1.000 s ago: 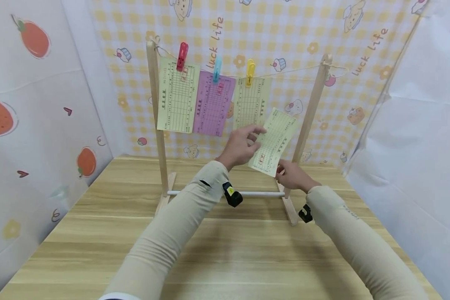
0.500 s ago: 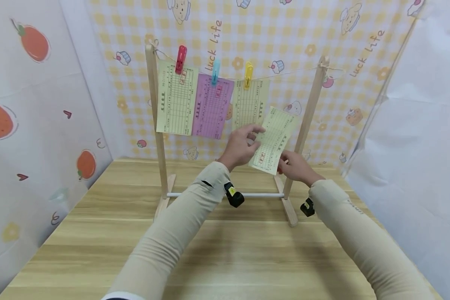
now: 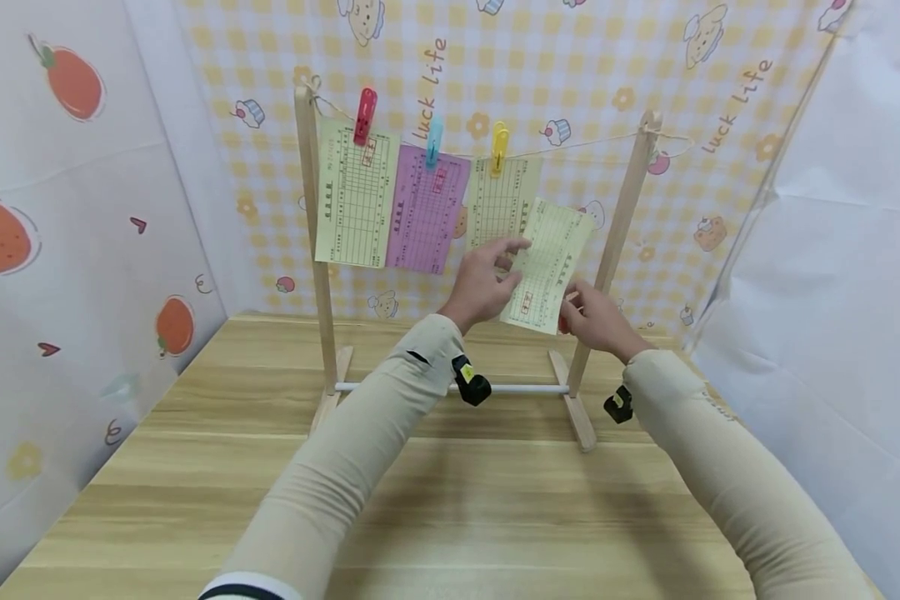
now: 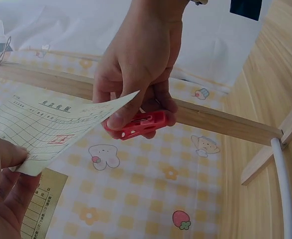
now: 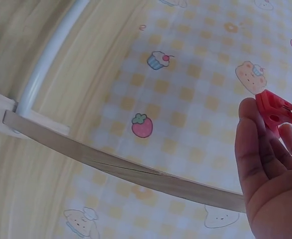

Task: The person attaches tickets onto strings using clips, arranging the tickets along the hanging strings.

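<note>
A loose pale yellow-green printed receipt slip (image 3: 551, 265) is pinched by its left edge in my left hand (image 3: 482, 285), tilted, with its red stamp near the bottom. In the left wrist view, thumb and fingers lie on either side of the slip (image 4: 61, 117). My right hand (image 3: 598, 318) is at the slip's lower right edge, pinching a red clothespin (image 4: 142, 124) between thumb and fingers. The right wrist view shows the same red clothespin (image 5: 274, 110) close up. Just behind the loose slip, another yellow slip (image 3: 506, 196) hangs by a yellow clothespin (image 3: 499, 150), its lower part partly hidden.
A string (image 3: 585, 143) runs between two wooden posts (image 3: 628, 208). Farther left hang a yellow-green slip (image 3: 356, 200) under a red clothespin (image 3: 365, 117) and a purple slip (image 3: 427, 212) under a light blue clothespin (image 3: 433, 143). A white rod (image 3: 528, 389) joins the posts low down.
The loose slip has risen and turned more upright, its top edge now nearer the string. My right hand has moved up and slightly right with the red clothespin; my left hand has risen a little.
</note>
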`<move>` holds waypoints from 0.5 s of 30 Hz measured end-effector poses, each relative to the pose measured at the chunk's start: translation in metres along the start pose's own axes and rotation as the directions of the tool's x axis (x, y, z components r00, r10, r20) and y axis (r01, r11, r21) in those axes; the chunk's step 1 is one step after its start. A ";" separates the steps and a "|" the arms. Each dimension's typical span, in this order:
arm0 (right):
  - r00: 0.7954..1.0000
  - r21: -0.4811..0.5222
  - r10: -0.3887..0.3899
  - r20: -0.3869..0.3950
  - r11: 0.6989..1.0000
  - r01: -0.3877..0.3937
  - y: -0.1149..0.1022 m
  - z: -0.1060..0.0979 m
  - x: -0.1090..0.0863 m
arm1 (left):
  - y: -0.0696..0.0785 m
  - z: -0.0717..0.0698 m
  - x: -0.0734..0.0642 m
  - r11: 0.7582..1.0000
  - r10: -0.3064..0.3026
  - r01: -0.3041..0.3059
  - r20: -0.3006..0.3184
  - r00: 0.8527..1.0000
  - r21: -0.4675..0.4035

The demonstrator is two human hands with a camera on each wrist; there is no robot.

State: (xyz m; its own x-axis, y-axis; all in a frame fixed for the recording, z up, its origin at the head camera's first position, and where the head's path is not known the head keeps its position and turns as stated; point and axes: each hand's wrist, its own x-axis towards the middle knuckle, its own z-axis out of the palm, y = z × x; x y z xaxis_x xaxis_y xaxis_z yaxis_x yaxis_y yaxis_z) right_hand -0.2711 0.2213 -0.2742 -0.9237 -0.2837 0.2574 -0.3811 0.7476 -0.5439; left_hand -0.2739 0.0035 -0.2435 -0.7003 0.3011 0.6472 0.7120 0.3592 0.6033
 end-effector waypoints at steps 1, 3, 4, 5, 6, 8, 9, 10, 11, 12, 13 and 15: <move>1.000 0.007 0.000 -0.004 1.000 0.000 0.000 -0.001 0.001 | 0.000 0.000 0.001 1.000 0.004 -0.004 -0.002 1.000 0.001; 1.000 0.022 0.001 -0.010 1.000 -0.001 -0.001 -0.003 0.002 | 0.001 -0.001 0.002 1.000 0.013 -0.013 -0.008 1.000 0.007; 1.000 0.022 0.002 -0.011 1.000 -0.002 -0.001 -0.005 0.002 | 0.001 -0.001 0.002 1.000 0.017 -0.017 -0.011 1.000 0.008; 1.000 0.023 0.003 -0.013 1.000 -0.002 -0.002 -0.007 0.003 | 0.001 -0.001 0.003 1.000 0.020 -0.020 -0.013 1.000 0.008; 1.000 0.022 0.004 -0.015 1.000 -0.004 -0.003 -0.008 0.003 | 0.001 -0.001 0.003 1.000 0.022 -0.022 -0.015 1.000 0.007; 1.000 0.008 0.009 -0.020 1.000 -0.009 -0.005 -0.012 0.003 | 0.002 -0.002 0.004 1.000 0.027 -0.027 -0.021 0.999 0.005; 1.000 -0.001 0.010 -0.021 1.000 -0.010 -0.006 -0.013 0.003 | 0.002 -0.002 0.005 1.000 0.030 -0.030 -0.024 0.999 0.004; 1.000 -0.001 0.010 -0.024 1.000 -0.010 -0.006 -0.015 0.004 | 0.002 -0.002 0.005 1.000 0.030 -0.030 -0.026 0.999 0.002; 1.000 0.002 0.008 -0.026 1.000 -0.008 -0.007 -0.016 0.004 | 0.002 -0.003 0.005 0.999 0.033 -0.033 -0.028 0.999 0.002; 1.000 0.006 0.008 -0.029 1.000 -0.008 -0.008 -0.017 0.004 | 0.001 -0.002 0.005 0.999 0.035 -0.035 -0.032 0.999 0.003; 0.999 0.004 0.006 -0.034 1.000 -0.006 -0.009 -0.018 0.004 | 0.001 -0.002 0.006 0.999 0.039 -0.039 -0.037 0.999 0.006; 0.999 0.010 -0.005 -0.048 1.000 0.006 -0.009 -0.020 0.004 | 0.002 -0.002 0.006 0.999 0.043 -0.043 -0.046 0.998 0.010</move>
State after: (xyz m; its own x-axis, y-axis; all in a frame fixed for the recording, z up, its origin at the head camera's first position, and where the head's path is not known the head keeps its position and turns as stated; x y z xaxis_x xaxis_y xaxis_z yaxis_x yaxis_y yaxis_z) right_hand -0.2708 0.2252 -0.2521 -0.9188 -0.2584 0.2985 -0.3870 0.7396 -0.5507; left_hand -0.2766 0.0038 -0.2378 -0.6659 0.2757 0.6932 0.7407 0.3552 0.5702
